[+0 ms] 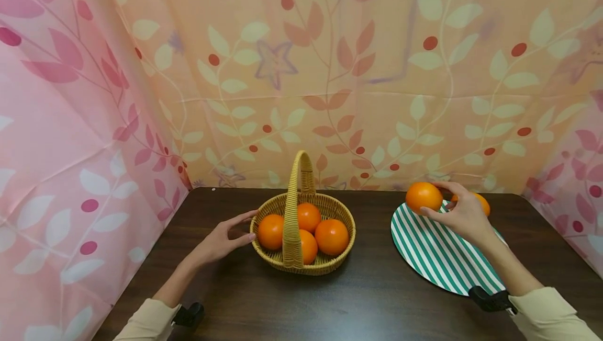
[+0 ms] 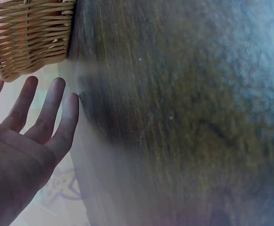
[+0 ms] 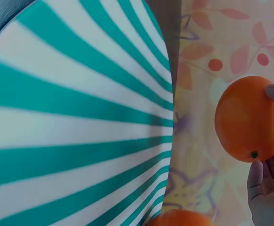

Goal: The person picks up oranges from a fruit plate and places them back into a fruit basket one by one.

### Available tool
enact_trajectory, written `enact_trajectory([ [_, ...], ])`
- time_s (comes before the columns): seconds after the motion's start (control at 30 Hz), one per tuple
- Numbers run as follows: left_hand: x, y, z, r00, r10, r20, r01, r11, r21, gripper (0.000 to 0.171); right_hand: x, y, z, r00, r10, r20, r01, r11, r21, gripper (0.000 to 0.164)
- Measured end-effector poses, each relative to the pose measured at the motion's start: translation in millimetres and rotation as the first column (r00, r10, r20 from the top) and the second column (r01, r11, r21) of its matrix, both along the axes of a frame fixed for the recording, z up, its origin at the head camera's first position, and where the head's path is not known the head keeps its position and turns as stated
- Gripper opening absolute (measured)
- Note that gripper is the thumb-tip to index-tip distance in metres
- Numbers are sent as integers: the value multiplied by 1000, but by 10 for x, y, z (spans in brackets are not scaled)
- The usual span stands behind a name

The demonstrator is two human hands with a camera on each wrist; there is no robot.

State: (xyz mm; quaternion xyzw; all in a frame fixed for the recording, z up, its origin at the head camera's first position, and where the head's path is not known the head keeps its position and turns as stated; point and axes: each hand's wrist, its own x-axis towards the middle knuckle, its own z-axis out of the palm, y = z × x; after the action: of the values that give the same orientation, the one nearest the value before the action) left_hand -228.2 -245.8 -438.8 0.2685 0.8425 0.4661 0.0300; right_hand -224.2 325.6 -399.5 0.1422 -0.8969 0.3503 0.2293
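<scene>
My right hand (image 1: 464, 214) grips an orange (image 1: 423, 197) between thumb and fingers, above the far left part of a green-and-white striped round mat (image 1: 443, 252). The right wrist view shows this held orange (image 3: 250, 120) with a small green stem spot, clear of the mat. Behind my right hand, partly hidden by it, is another orange (image 1: 482, 205) at the mat's far side. My left hand (image 1: 221, 240) has its fingers spread at the left rim of a woven basket (image 1: 325, 268). Several oranges (image 1: 332, 237) lie in the basket, whose arched handle (image 1: 292, 210) stands upright.
Basket and mat stand on a dark wooden table (image 1: 367, 299). A floral-patterned cloth (image 1: 330, 69) hangs right behind the table's far edge and along both sides. Black wrist camera mounts (image 1: 490, 299) sit at both sleeves.
</scene>
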Motion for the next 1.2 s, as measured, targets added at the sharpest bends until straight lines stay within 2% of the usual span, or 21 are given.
enact_trajectory([
  [0.57, -4, -3, -2, 1000, 10, -7, -10, 1000, -10, 59, -147, -446, 85, 984, 180, -9, -180, 979, -96, 60],
  [0.97, -1, -10, -8, 1000, 23, 4, -23, 999, -27, 61, -289, -909, 115, 941, 335, 51, -313, 917, -249, 61],
  [1.2, 11, -8, -2, 1000, 28, 9, -28, 999, -27, 61, -254, -1275, 227, 908, 414, 69, -381, 883, -275, 62],
])
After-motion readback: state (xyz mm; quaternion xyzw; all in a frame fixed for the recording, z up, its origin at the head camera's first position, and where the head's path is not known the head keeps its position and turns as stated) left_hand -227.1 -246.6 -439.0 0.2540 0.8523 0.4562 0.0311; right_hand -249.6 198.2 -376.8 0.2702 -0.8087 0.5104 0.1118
